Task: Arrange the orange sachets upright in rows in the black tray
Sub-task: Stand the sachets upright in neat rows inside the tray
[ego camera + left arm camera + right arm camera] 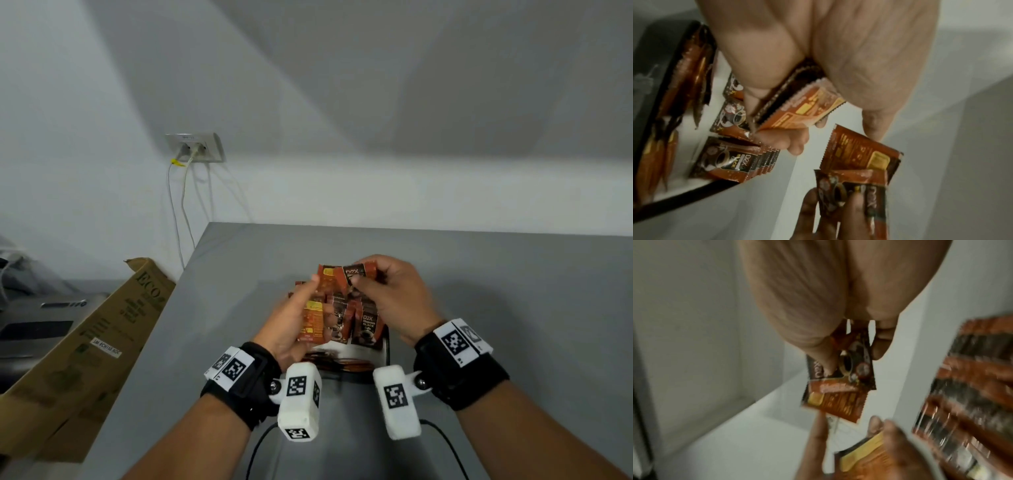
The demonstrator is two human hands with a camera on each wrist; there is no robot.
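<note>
The person's left hand (pixel 291 318) was raised over the grey table (pixel 513 274), its fingers curled round a small stack of orange foil sachets (pixel 312 323) held against the palm; the left wrist view showed the thumb (pixel 764 65) pressing that stack (pixel 801 107) from above. The left forefinger also reached up to touch another orange sachet (pixel 327 277) held with its printed back toward the camera. The right hand (pixel 394 294), just to the right and slightly farther, pinched a few more sachets (pixel 356 272) between thumb and fingers, one showing a black label with a coffee cup (pixel 851 365). The two hands met over the far part of the black rectangular tray (pixel 385 346), which sat near the middle of the table. Inside the tray, sachets stood upright in rows (pixel 731 162), fronts facing the near side, with more leaning along its near wall (pixel 694 61). A brown cardboard box (pixel 102 342) lay left of the table, and a wall socket with white cables (pixel 195 147) sat on the far wall.
</note>
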